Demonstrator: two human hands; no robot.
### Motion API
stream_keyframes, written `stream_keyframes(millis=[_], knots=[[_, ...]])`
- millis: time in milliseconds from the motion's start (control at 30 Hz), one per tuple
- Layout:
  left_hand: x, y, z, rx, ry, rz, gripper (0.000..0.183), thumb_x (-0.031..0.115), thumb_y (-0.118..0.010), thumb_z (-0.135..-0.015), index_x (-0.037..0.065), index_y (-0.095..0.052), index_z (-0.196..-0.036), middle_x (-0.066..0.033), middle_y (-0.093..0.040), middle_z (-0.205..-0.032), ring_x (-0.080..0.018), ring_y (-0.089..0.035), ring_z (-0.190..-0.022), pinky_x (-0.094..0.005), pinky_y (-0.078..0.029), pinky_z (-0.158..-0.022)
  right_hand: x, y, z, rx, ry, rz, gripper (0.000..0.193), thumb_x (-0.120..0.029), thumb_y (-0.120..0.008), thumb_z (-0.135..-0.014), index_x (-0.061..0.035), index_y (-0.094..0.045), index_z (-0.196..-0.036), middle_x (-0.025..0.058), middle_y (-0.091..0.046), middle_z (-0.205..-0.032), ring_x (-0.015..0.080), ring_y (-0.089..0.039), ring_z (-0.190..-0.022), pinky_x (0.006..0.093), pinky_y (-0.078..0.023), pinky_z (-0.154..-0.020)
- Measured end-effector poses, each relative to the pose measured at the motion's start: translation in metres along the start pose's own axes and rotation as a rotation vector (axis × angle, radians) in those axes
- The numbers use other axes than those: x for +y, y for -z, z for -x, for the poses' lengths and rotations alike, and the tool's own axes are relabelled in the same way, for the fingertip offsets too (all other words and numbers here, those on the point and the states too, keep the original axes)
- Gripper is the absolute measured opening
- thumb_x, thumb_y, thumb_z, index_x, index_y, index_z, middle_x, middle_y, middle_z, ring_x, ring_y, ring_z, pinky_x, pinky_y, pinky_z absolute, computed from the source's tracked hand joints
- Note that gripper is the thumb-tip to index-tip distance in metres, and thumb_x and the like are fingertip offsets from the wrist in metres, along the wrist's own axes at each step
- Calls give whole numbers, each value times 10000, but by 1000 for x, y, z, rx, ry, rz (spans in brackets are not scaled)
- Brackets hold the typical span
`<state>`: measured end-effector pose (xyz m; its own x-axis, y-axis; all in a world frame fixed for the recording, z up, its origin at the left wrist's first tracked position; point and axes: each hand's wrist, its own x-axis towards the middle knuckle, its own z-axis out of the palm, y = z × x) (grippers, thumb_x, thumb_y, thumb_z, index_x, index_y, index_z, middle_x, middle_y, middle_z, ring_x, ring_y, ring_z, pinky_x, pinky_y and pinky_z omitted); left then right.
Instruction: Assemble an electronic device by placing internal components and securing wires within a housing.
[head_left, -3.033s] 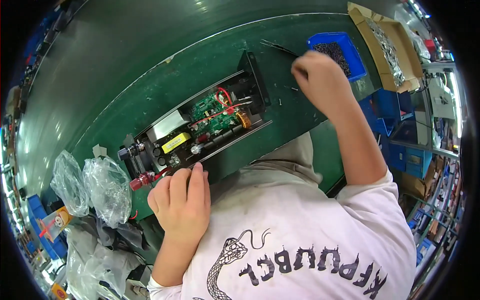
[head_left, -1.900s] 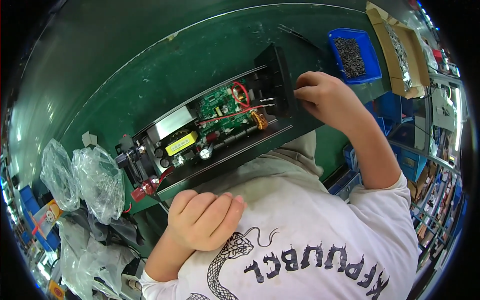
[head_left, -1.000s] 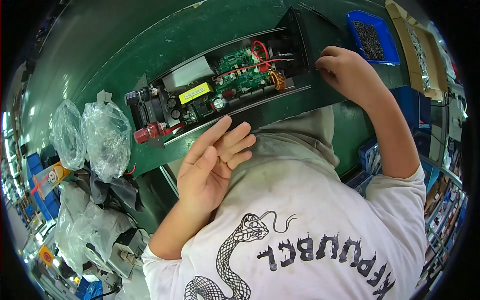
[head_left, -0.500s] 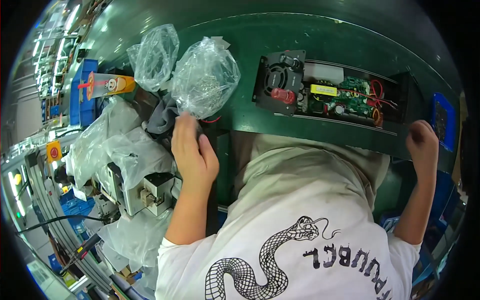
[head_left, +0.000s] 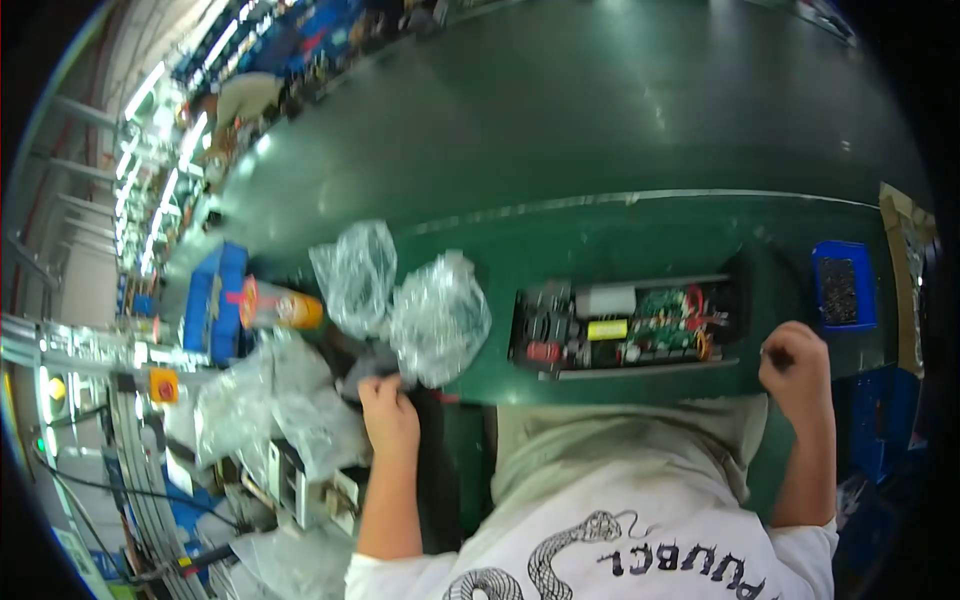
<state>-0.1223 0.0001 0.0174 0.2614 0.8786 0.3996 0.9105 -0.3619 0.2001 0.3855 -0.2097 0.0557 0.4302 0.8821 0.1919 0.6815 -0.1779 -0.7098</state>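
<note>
At the edge of the green bench, my left hand (head_left: 391, 418) has its fingers bent at a dark grey cloth (head_left: 368, 368), beside a clear plastic bag (head_left: 438, 320) with small shiny contents. What those fingers hold, if anything, is hidden. My right hand (head_left: 800, 372) is closed above the bench, right of the device; a small dark spot shows at its fingers, too blurred to name. Between the hands lies an open black electronic device (head_left: 545, 370), showing a green circuit board (head_left: 662, 312), a yellow part (head_left: 607, 330), red wires and a red terminal at its left end.
A blue tray (head_left: 872, 290) of small dark pieces stands beyond my right hand. Left are another clear bag (head_left: 362, 275), a drink cup (head_left: 285, 307), a blue bin (head_left: 215, 300) and a plastic-covered machine (head_left: 290, 480). A cardboard box (head_left: 905, 290) edges the far right.
The view has tilted up, showing more of the far bench. My left hand's fingers, stretched out before, are now bent. My right hand stays closed, nearer the device's right end.
</note>
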Motion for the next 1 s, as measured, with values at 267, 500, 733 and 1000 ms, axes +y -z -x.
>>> stream_keyframes(millis=[267,500,733,1000], knots=[[49,17,5,-33,-41,-321,419,196,-799,-775,20,-610,-1104,-199,-508,-1218,-440,-480,-1179,-574,-394,-973,-11,-6,17,-148,48,-326,121,118,-679,-694,32,-657,-776,62,-625,-841,84,-613,-646,229,-471,-552],[153,38,15,-180,-743,462,470,163,-838,-731,89,-684,-1169,-114,-635,-1192,-343,-625,-1071,-480,-480,-924,-64,-60,20,-865,-363,-797,160,-85,-758,-788,-2,-735,-923,37,-720,-845,78,-643,-749,252,-533,-688],[204,18,-3,-408,-914,727,387,92,-772,-774,116,-738,-1159,-16,-689,-1056,-214,-662,-966,-346,-508,-805,-78,-84,20,-946,-506,-835,159,-6,-725,-787,21,-741,-944,24,-707,-792,77,-635,-726,245,-522,-670],[214,0,4,-335,-956,774,317,95,-796,-722,109,-748,-1035,1,-686,-951,-211,-655,-889,-340,-503,-730,-68,-87,41,-833,-560,-849,107,-50,-749,-849,11,-745,-937,35,-715,-803,75,-636,-731,241,-515,-670]])
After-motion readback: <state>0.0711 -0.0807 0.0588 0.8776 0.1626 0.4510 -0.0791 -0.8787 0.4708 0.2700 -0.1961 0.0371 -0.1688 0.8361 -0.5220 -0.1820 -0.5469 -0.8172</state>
